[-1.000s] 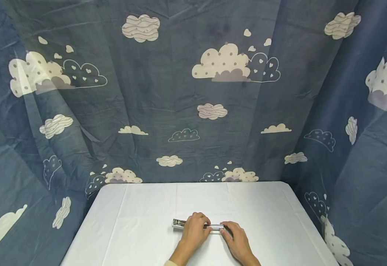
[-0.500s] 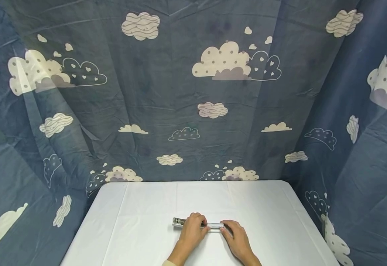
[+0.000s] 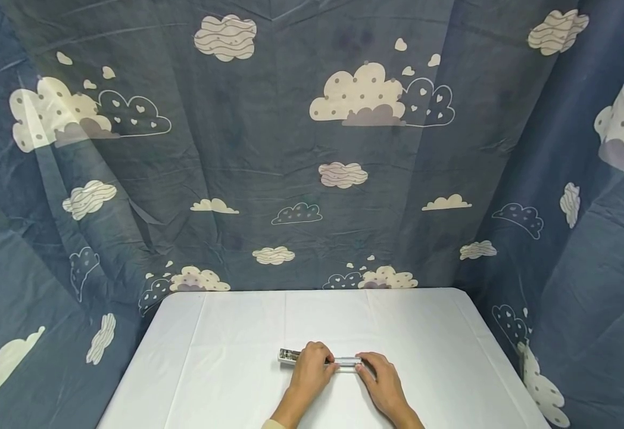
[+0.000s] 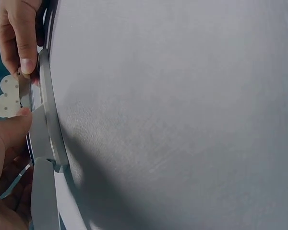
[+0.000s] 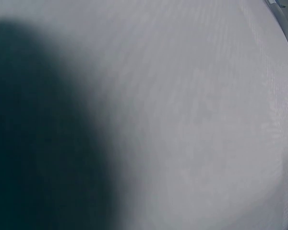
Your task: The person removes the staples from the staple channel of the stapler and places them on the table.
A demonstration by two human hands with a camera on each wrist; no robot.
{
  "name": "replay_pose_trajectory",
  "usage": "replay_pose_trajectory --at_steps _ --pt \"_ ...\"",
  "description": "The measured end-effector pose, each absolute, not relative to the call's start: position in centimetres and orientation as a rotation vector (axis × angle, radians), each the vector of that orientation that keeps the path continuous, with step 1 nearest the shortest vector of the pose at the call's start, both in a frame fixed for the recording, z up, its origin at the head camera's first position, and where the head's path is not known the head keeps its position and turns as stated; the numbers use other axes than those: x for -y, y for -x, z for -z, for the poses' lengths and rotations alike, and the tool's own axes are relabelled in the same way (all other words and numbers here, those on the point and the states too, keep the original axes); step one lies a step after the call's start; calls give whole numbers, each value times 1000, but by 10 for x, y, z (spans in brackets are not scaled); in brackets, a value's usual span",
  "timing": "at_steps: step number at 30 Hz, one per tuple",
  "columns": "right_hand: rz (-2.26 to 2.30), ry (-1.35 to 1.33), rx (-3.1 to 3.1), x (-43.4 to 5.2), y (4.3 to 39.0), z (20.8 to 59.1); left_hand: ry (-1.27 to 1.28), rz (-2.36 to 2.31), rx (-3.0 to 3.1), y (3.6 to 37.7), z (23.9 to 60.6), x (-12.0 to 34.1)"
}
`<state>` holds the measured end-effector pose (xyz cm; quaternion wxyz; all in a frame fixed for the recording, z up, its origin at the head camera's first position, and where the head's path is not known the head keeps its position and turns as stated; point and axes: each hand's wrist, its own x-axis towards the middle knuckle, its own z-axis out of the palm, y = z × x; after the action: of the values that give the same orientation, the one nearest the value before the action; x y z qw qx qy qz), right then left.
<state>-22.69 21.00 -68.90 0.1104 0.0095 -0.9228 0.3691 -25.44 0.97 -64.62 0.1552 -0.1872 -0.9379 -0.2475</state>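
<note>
Cloud-print blue curtain (image 3: 301, 149) hangs on three sides of your white desk (image 3: 226, 387). From the head view, your left hand (image 3: 311, 370) and right hand (image 3: 380, 376) both curl onto a long, thin grey strip (image 3: 344, 361) lying across the middle of the desk, its patterned left end (image 3: 288, 356) sticking out past your left hand. Only the left wrist view shows your fingers (image 4: 28, 52) pinching the strip's edge. The right wrist view gives blurred desk and shadow, no hand.
</note>
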Motion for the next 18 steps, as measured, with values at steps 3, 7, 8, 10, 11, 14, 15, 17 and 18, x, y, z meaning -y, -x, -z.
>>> replay_pose_trajectory --at_steps 3,7,8,10,11,14,15,17,18 --pt "-1087 -1 2739 -210 227 689 524 735 2673 254 648 -10" --pt "-1085 6 2741 -210 228 689 515 767 2665 253 648 -10" --pt "-1090 10 2739 -210 228 688 511 772 2667 252 648 -10" --pt "-1083 4 2736 -210 228 688 504 790 2673 252 647 -10" --pt "-1083 7 2739 -209 228 688 499 800 2677 252 647 -9" --pt "-1089 24 2759 -209 229 687 484 834 2683 252 647 -9" --pt "-1089 23 2764 -209 229 687 481 842 2684 253 647 -9" --pt "-1100 30 2768 -209 228 686 473 853 2684 253 648 -9" --pt "-1100 25 2767 -209 228 686 471 860 2681 253 649 -9"
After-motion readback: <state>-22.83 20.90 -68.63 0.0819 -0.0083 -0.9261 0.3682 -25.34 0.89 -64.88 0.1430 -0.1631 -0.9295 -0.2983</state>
